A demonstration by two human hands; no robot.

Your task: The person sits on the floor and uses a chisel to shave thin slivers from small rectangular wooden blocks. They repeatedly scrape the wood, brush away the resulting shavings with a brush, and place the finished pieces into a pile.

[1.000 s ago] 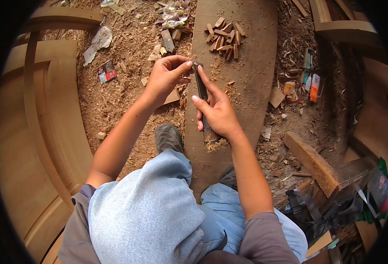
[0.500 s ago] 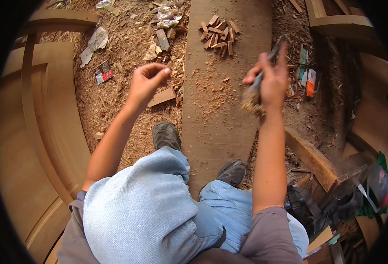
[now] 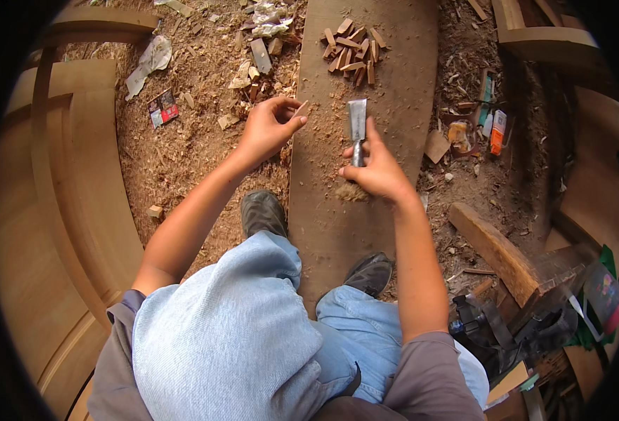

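Observation:
My left hand [image 3: 266, 133] is closed in a pinch on a small wooden peg [image 3: 301, 109], held above the left edge of a wide board [image 3: 337, 231]. In my right hand [image 3: 382, 170] is a chisel [image 3: 357, 121], its broad metal blade pointing away from me. The frayed butt of its handle shows below my fingers. Blade and peg are apart. Farther along the board lies a heap of small wooden pegs [image 3: 352, 52], with shavings scattered nearer to me.
Wood panels [image 3: 91, 168] stand at the left. Shavings and offcuts cover the ground [image 3: 183, 147], with a red and black packet [image 3: 162, 109] there. At right lie an orange and white box [image 3: 497, 132] and a thick timber [image 3: 495, 249]. My shoes [image 3: 264, 212] flank the near board.
My right hand has swung left and nearer, turning the chisel so its blade now shows plainly. My left hand has moved right with the peg, toward the board.

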